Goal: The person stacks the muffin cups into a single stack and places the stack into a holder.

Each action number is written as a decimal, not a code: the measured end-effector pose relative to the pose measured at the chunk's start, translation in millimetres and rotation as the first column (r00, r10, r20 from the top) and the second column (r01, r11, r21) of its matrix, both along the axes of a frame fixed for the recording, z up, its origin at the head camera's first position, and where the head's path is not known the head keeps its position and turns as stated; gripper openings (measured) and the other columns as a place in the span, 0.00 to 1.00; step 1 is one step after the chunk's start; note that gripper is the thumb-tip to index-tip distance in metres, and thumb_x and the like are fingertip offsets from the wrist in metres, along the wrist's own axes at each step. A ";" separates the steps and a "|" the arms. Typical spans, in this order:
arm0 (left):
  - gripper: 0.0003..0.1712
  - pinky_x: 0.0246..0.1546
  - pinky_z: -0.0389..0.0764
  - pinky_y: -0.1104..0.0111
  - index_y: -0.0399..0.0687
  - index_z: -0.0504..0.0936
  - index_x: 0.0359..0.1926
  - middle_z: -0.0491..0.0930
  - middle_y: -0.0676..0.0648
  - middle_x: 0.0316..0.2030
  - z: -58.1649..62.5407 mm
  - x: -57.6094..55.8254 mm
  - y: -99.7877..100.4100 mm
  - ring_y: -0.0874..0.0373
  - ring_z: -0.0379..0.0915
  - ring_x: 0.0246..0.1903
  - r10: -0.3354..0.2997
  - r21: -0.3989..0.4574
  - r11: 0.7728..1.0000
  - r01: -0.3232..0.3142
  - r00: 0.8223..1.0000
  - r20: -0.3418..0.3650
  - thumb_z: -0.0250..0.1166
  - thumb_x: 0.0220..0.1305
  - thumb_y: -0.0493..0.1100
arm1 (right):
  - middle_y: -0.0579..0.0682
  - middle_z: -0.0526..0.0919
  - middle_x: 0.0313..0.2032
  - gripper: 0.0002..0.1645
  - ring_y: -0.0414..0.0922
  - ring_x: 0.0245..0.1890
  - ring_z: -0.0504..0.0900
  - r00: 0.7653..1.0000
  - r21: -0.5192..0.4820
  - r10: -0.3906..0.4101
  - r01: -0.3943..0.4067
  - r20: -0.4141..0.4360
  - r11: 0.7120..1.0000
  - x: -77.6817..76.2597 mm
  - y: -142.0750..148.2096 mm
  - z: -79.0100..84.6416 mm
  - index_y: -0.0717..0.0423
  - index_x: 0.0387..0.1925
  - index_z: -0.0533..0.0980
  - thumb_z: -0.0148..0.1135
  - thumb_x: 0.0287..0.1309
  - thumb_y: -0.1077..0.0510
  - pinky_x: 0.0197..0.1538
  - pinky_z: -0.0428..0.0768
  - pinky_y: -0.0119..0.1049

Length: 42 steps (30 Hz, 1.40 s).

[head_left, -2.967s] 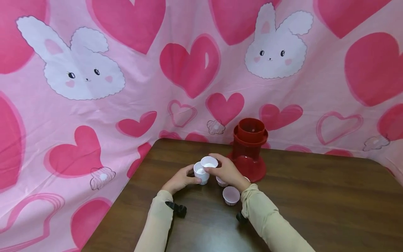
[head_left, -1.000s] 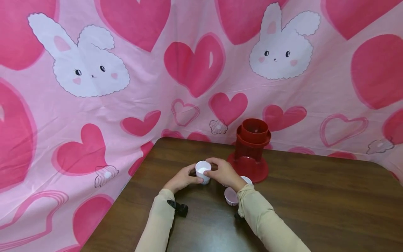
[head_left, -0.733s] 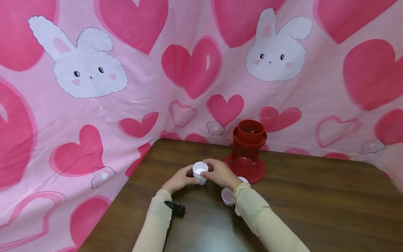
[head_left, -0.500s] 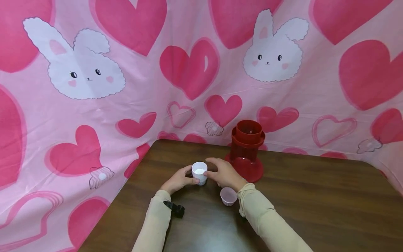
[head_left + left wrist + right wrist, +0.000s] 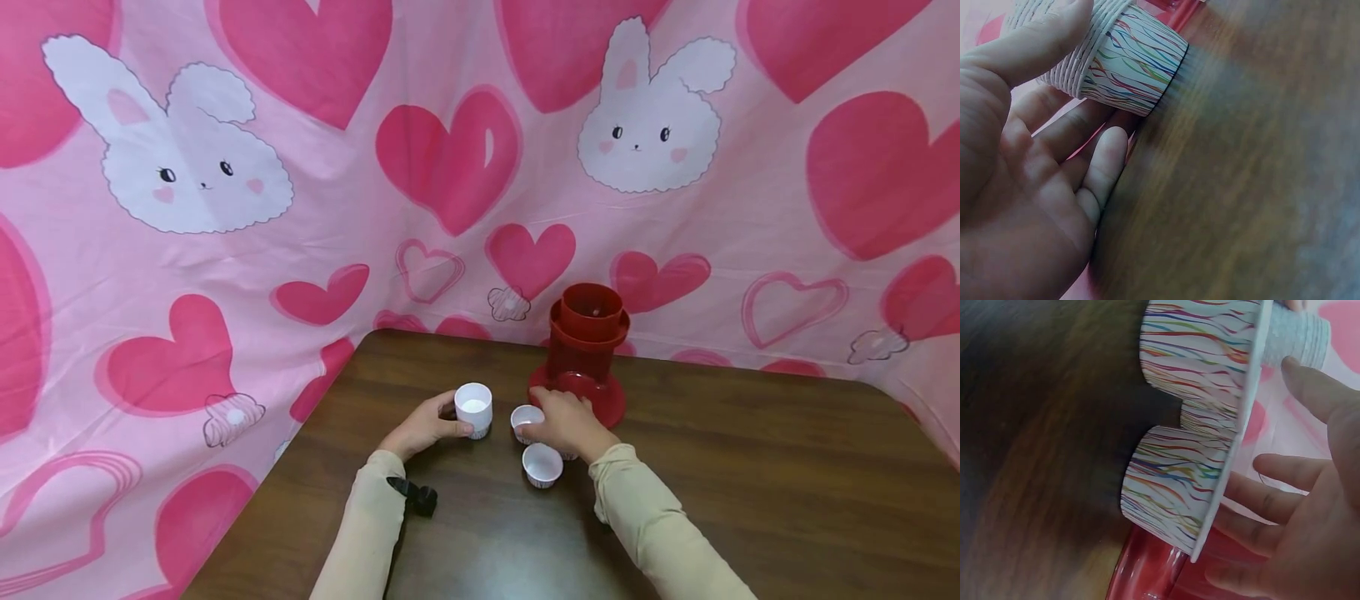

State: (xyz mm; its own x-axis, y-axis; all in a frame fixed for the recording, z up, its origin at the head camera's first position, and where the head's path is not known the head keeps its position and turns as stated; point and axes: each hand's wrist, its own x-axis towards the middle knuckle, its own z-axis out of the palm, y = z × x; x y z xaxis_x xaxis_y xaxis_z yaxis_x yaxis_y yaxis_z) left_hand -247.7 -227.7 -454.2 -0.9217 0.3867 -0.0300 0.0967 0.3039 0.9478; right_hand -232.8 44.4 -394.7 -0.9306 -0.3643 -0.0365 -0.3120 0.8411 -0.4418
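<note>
My left hand (image 5: 426,427) grips a stack of nested white paper cups (image 5: 474,407), thumb in front and fingers behind. Coloured streaks run round the lowest cup, and several rims show above it in the left wrist view. To the right, my right hand (image 5: 572,423) hovers over loose paper cups, thumb and fingers spread around the rim of the far-left cup (image 5: 525,413). A second loose cup (image 5: 542,468) stands nearer to me. Another cup (image 5: 1172,481) appears in the right wrist view close to the fingers; in the head view my right hand mostly hides it.
A red plastic holder (image 5: 592,350) with a round base and an upright tube stands just behind the right hand. The brown wooden table (image 5: 750,467) reaches to a pink heart-and-rabbit cloth (image 5: 450,275) hanging at its back and left.
Three seconds ago my right hand held a cup over the left hand's stack; it then lowered it in. The right hand has since let go and moved right to the loose cups.
</note>
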 end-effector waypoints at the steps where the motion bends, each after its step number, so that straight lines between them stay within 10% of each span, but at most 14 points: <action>1: 0.37 0.63 0.68 0.47 0.42 0.70 0.70 0.77 0.42 0.60 -0.1 0.1 -0.2 0.44 0.70 0.61 0.001 -0.002 1.000 -0.001 1.000 -0.001 0.74 0.61 0.42 | 0.56 0.83 0.50 0.38 0.62 0.55 0.76 1.000 0.024 -0.002 0.002 -0.010 1.000 0.1 -0.9 -1.4 0.57 0.61 0.76 0.74 0.53 0.42 0.61 0.61 0.72; 17: 0.36 0.64 0.68 0.47 0.41 0.70 0.70 0.76 0.41 0.60 4.1 3.8 -1.0 0.44 0.69 0.61 -0.013 0.021 1.000 0.013 1.000 0.011 0.72 0.63 0.41 | 0.50 0.85 0.40 0.29 0.55 0.45 0.81 0.998 0.059 0.025 -0.022 -0.055 0.998 -2.0 -13.6 -9.6 0.57 0.49 0.81 0.78 0.48 0.47 0.57 0.67 0.70; 25: 0.36 0.63 0.69 0.49 0.40 0.70 0.70 0.77 0.42 0.60 -0.4 1.0 -1.7 0.45 0.70 0.60 -0.024 0.034 0.999 0.024 1.000 0.002 0.72 0.63 0.40 | 0.52 0.83 0.43 0.29 0.52 0.45 0.81 0.994 -0.167 0.052 -0.067 -0.098 0.984 -3.0 -14.0 -7.5 0.61 0.51 0.80 0.78 0.50 0.53 0.54 0.78 0.50; 42: 0.38 0.64 0.67 0.46 0.45 0.71 0.70 0.76 0.43 0.61 2.4 1.5 -2.8 0.44 0.69 0.62 -0.018 0.023 1.000 0.018 1.000 0.016 0.74 0.61 0.45 | 0.50 0.83 0.49 0.34 0.49 0.44 0.80 0.999 -0.484 -0.034 0.036 0.012 0.875 -3.1 -17.4 11.6 0.50 0.61 0.74 0.76 0.54 0.49 0.49 0.81 0.47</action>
State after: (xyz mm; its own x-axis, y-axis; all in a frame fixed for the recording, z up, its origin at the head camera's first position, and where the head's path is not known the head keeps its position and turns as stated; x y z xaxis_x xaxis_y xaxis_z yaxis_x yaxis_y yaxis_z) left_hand -246.3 -230.5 -451.9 -0.9141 0.4038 -0.0362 0.0860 0.2804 0.9560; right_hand -235.9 27.0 -383.1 -0.9432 -0.3046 0.1327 -0.2841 0.5326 -0.7973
